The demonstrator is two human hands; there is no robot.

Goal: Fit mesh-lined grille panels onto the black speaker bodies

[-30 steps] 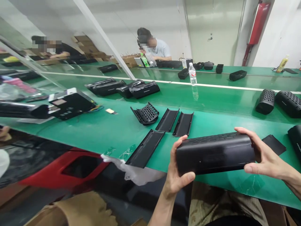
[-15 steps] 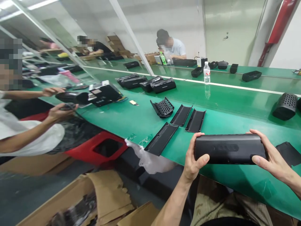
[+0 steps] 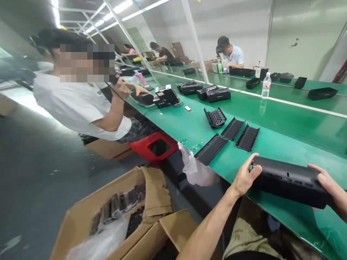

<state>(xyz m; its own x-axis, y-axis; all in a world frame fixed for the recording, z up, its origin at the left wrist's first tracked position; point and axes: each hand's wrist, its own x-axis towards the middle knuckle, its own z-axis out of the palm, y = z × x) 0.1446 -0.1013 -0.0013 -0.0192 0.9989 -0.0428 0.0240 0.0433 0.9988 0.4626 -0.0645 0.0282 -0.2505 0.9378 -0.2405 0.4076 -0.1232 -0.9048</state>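
Note:
A long black casing [image 3: 290, 182] is held over the near edge of the green table [image 3: 187, 124], a row of slots showing on its side. My left hand [image 3: 245, 175] grips its left end, thumb on top. At its right end, my right hand [image 3: 332, 189] has its thumb and fingers round the casing. Beyond them lie a long black panel [image 3: 211, 150], two shorter black panels [image 3: 233, 129] [image 3: 248, 137] and a perforated black piece [image 3: 216, 117].
An open cardboard box [image 3: 78, 216] with plastic-wrapped parts stands at lower left. A plastic bag [image 3: 196, 169] hangs off the table edge. A person [image 3: 73, 94] sits at left by a red stool [image 3: 151, 148]. A bottle [image 3: 266, 86] stands farther back.
The view has swung left, so the table things appear farther right. The casing has been turned between my hands and now shows its slotted side. The person at left has raised a hand.

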